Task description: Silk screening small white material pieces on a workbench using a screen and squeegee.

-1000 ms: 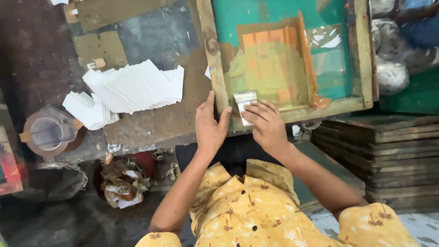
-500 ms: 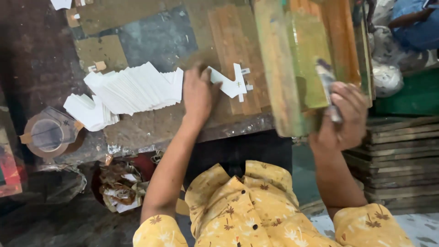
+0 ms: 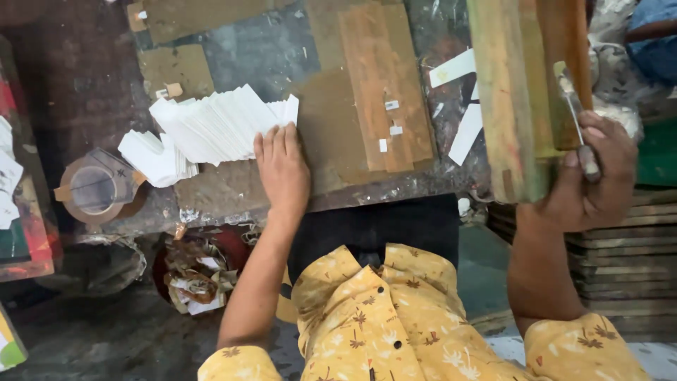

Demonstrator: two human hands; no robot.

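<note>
We are in a small printing workshop: an ink-stained worktable (image 3: 233, 56), a wooden-framed printing screen (image 3: 511, 99), a fanned stack of white paper slips (image 3: 218, 127), a tape roll (image 3: 95, 189), and stacked wooden boards (image 3: 627, 254).

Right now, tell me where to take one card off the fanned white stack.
Probably pinch the right-hand end card of the fanned white stack, coming from the right beside the left hand. The fan leaves that card's edge exposed; the others overlap.
</note>
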